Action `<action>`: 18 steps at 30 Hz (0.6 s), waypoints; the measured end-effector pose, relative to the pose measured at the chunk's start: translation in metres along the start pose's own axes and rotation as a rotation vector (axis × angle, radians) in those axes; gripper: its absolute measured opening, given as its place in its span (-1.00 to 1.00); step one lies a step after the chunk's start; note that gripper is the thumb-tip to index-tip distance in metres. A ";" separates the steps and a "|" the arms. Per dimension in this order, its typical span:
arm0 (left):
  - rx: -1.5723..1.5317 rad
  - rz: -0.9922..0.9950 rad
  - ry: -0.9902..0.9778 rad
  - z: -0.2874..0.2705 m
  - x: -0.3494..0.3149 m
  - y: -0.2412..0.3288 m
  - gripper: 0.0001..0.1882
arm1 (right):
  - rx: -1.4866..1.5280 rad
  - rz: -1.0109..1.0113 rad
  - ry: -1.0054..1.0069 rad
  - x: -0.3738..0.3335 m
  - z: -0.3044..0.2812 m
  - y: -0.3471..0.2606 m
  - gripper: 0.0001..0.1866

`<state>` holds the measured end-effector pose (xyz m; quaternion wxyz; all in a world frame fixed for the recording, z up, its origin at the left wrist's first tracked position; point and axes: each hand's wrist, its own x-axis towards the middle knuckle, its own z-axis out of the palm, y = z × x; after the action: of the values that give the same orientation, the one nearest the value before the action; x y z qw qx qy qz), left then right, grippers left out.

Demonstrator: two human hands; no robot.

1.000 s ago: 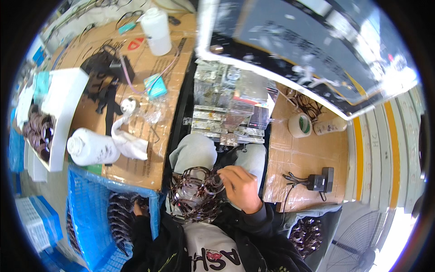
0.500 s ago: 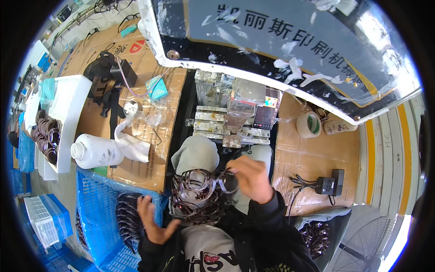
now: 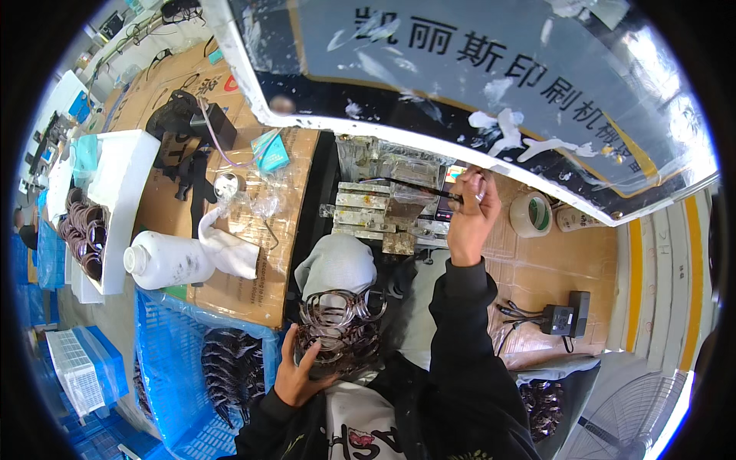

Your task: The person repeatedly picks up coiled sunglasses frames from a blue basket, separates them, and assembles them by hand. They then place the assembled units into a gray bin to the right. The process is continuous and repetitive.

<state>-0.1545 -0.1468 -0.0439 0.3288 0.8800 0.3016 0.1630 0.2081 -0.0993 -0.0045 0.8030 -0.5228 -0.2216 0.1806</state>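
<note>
My right hand (image 3: 473,211) is closed at the metal fixture (image 3: 360,201) of the machine, pinching a dark eyeglass frame (image 3: 410,186). The frame shows nearly edge-on as a thin curved strip stretching left over the fixture. In my lap lies a heap of dark, glossy eyeglass frames (image 3: 337,326), against a grey-covered knee (image 3: 336,264). My left hand (image 3: 301,373) is at the heap's near left side, its fingers apart; whether it touches the frames is hard to make out. Part of a phone (image 3: 443,208) shows behind my right hand.
Overhead hangs a large machine panel (image 3: 460,69). On the left cardboard table (image 3: 257,295) are a white bottle (image 3: 172,261) and a cloth (image 3: 230,249). A blue crate (image 3: 172,360) holds more frames. Tape (image 3: 530,213) and power adapters (image 3: 563,316) lie on the right table.
My right hand has carried an eyeglass frame from the lap heap up and forward to the fixture. My left hand has moved right, closer to the heap. The view has shifted slightly.
</note>
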 end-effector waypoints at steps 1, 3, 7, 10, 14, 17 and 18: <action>-0.023 0.015 0.033 0.003 0.006 -0.004 0.00 | 0.000 -0.040 -0.033 0.003 0.001 0.006 -0.82; -0.081 0.048 0.090 0.004 0.017 -0.011 -0.06 | -0.035 -0.018 0.037 0.008 0.002 0.020 -0.82; -0.259 0.059 0.178 0.001 0.044 -0.015 -0.10 | -0.175 -0.104 0.063 0.010 -0.008 0.036 -0.84; -0.183 -0.055 0.204 -0.006 0.063 -0.011 -0.09 | -0.063 -0.088 0.081 0.008 -0.012 0.039 -0.84; -0.096 -0.116 0.105 -0.024 0.078 0.003 -0.03 | -0.063 -0.079 0.090 0.008 -0.006 0.033 -0.84; 0.029 -0.208 -0.132 -0.048 0.080 0.024 0.01 | -0.042 -0.078 0.069 0.001 0.000 0.022 -0.89; 0.052 -0.225 -0.189 -0.058 0.079 0.032 -0.01 | -0.045 -0.077 0.088 -0.002 0.002 0.018 -0.93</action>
<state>-0.1088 -0.0881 0.0276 0.3489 0.8603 0.3702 0.0335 0.2045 -0.0916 -0.0202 0.8065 -0.5390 -0.2103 0.1214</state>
